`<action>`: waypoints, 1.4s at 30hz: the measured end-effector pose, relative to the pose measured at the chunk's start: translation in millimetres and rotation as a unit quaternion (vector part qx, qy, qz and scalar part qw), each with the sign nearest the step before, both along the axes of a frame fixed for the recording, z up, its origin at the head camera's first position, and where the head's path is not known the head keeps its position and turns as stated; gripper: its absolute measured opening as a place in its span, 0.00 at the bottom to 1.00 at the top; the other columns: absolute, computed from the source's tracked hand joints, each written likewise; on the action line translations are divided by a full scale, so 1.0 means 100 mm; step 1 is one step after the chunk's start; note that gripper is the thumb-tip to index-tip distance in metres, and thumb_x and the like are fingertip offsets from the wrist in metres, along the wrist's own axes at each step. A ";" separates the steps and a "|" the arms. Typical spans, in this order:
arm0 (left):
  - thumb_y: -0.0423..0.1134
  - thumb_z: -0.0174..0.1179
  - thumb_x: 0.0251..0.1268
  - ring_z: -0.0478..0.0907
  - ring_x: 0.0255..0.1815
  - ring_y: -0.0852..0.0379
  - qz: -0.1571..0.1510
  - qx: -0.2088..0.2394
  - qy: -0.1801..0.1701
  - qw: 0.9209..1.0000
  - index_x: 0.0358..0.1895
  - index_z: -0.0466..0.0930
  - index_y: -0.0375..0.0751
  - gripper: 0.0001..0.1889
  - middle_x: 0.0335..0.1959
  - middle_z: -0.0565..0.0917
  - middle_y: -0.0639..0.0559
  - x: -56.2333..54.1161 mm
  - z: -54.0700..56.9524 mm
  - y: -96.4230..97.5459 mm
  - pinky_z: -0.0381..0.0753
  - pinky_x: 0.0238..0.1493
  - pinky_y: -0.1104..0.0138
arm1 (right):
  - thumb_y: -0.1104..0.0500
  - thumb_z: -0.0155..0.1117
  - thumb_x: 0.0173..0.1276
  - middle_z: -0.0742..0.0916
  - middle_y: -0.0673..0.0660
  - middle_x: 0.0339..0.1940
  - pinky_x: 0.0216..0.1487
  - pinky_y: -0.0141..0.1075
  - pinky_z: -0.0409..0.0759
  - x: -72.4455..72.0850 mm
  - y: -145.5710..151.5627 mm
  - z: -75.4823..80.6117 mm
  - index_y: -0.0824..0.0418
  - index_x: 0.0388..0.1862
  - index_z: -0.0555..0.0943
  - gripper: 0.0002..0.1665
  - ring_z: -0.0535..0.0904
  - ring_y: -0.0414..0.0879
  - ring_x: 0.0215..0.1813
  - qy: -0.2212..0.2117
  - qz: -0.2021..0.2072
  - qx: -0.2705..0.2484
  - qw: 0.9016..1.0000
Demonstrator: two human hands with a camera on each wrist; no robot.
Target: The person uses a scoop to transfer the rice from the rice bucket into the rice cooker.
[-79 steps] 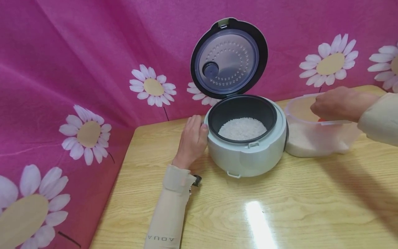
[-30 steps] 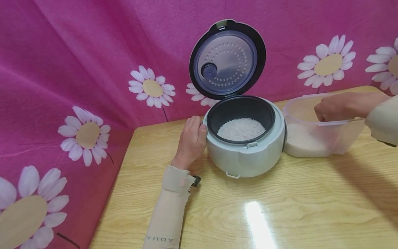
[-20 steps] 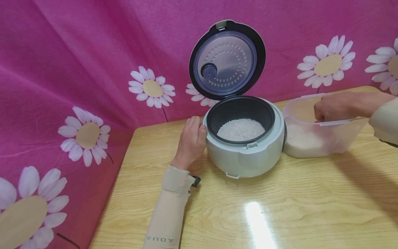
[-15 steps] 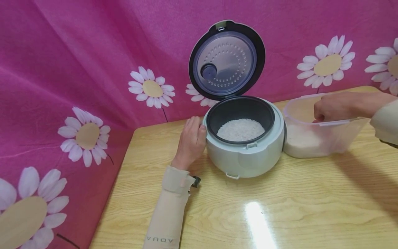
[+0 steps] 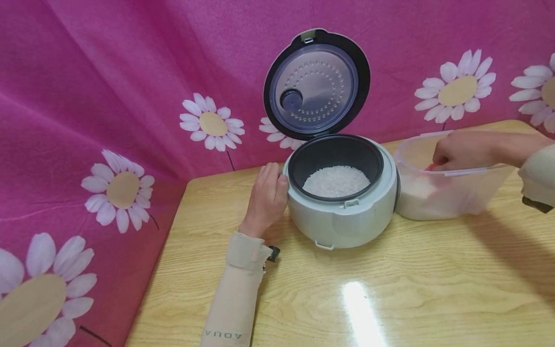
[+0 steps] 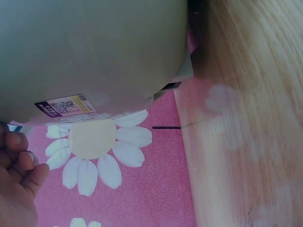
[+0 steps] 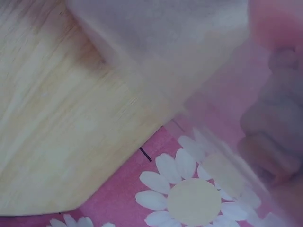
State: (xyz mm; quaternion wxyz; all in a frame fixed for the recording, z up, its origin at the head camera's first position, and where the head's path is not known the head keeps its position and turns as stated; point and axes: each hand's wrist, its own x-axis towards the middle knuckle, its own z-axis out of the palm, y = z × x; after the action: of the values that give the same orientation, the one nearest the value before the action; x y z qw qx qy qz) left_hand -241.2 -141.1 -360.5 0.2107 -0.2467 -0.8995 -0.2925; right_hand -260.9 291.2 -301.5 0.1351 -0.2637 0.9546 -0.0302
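Right hand (image 5: pixel 468 149), gripping a red tool (image 7: pixel 277 23), shifts slightly cooker-ward inside the clear bin (image 5: pixel 459 197) near the desk's (image 5: pixel 433 289) far right corner, work apparently staying there; left hand (image 5: pixel 265 195) rests against the rice cooker (image 5: pixel 342 226), far edge.

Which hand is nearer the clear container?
Right: the right hand reaches into the clear container; the left hand is across the rice cooker from it.
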 end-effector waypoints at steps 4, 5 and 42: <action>0.47 0.35 0.75 0.71 0.45 0.49 -0.001 -0.001 0.003 1.000 0.42 0.70 0.38 0.18 0.36 0.72 0.44 0.00 0.00 0.00 0.74 0.50 0.58 | 0.56 0.67 0.69 0.72 0.40 0.16 0.27 0.27 0.64 0.01 -0.01 -0.02 0.47 0.19 0.80 0.16 0.65 0.30 0.21 0.009 -0.012 -0.031 0.999; 0.47 0.35 0.75 0.71 0.45 0.49 -0.002 -0.001 0.005 1.000 0.42 0.70 0.37 0.18 0.36 0.72 0.44 0.00 0.00 0.00 0.74 0.49 0.58 | 0.55 0.67 0.69 0.72 0.40 0.16 0.26 0.27 0.63 0.01 -0.01 -0.03 0.48 0.19 0.80 0.17 0.65 0.30 0.20 0.013 -0.012 -0.037 0.999; 0.48 0.35 0.77 0.71 0.45 0.51 0.002 0.001 -0.009 1.000 0.43 0.71 0.38 0.19 0.37 0.73 0.46 0.01 0.01 0.01 0.75 0.51 0.59 | 0.51 0.64 0.72 0.71 0.42 0.16 0.25 0.29 0.63 0.00 -0.01 -0.08 0.50 0.21 0.81 0.17 0.65 0.34 0.21 0.007 -0.075 -0.058 0.995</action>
State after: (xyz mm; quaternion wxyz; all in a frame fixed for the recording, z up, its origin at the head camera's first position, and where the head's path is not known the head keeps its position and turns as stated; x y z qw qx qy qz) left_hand -240.7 -140.0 -359.4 0.2034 -0.2424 -0.9015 -0.2953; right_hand -260.6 290.4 -309.6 0.1102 -0.1991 0.9693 -0.0936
